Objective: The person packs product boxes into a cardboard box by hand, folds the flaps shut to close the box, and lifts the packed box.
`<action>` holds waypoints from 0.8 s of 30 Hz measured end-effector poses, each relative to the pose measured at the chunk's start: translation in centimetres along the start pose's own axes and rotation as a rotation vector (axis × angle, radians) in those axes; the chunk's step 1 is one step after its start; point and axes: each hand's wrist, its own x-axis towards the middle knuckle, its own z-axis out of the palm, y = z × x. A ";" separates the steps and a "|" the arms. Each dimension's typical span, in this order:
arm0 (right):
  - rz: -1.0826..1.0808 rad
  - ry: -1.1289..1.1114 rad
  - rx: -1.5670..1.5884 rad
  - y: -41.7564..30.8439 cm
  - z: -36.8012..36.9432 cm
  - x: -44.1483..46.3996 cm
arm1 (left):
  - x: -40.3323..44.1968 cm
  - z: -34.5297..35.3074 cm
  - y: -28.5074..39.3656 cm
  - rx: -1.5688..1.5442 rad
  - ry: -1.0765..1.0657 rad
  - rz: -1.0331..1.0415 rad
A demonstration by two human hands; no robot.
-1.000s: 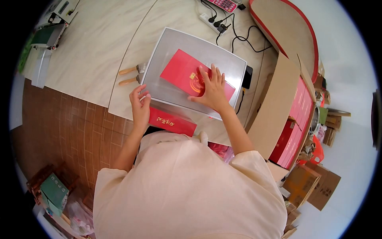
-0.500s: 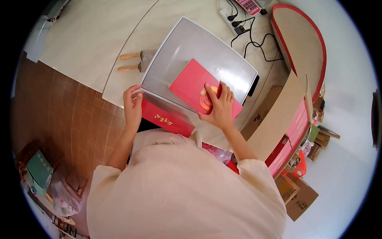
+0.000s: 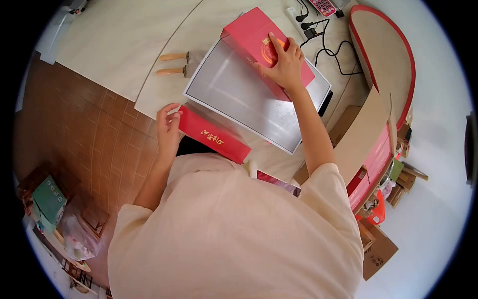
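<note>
The red box [image 3: 269, 50] lies directly under the palm of the right grip [image 3: 288, 70], over the far part of the metal-topped platform [image 3: 224, 74] on the tabletop [image 3: 119, 55]. The long axis of the box runs obliquely from far left to near right, roughly along the platform's far edge. The right grip is the nearer of the two. It holds the box: the thumb is at the near long edge, the index finger is extended over the printed top face, and the other fingers are toward the far edge. Contact between the box underside and the platform cannot be determined.

The left grip [image 3: 168, 124] is well apart from the box, at the left end of the narrow red package [image 3: 211, 134] near the tabletop's front edge. Its thumb and fingers are narrowly spaced; whether they pinch the package cannot be determined. The package's long axis runs along the platform's near edge.

Containers: the open carton [image 3: 366, 132] stands at the tabletop's right-hand side, flap raised. Pink boxes [image 3: 377, 149] are packed inside, with a dark red box [image 3: 357, 181] beside them. The plastic bag [image 3: 79, 239] is at lower left, beyond the tabletop's front edge; its contents are indistinct.
</note>
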 end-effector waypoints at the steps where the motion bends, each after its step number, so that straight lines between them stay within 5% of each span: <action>1: 0.023 0.005 -0.023 -0.1 0.0 0.5 | -0.2 0.0 0.3 0.007 -0.003 0.019; 6: 0.152 0.062 -0.031 -0.2 -1.9 0.6 | 0.3 0.8 2.9 -0.061 -0.078 0.148; 10: 0.634 0.102 1.597 -1.3 -10.1 -3.1 | 1.0 2.4 5.2 -0.116 -0.165 0.155; 11: 0.662 0.165 1.978 -1.4 -12.0 -4.6 | 1.2 3.3 5.6 -0.141 -0.213 0.169; 13: 0.456 0.252 2.265 0.0 -11.7 -7.8 | 1.6 4.9 5.9 -0.165 -0.320 0.190; 24: 0.756 0.573 2.398 -6.3 -11.2 -20.1 | -3.4 13.8 10.5 -0.205 -1.124 -0.025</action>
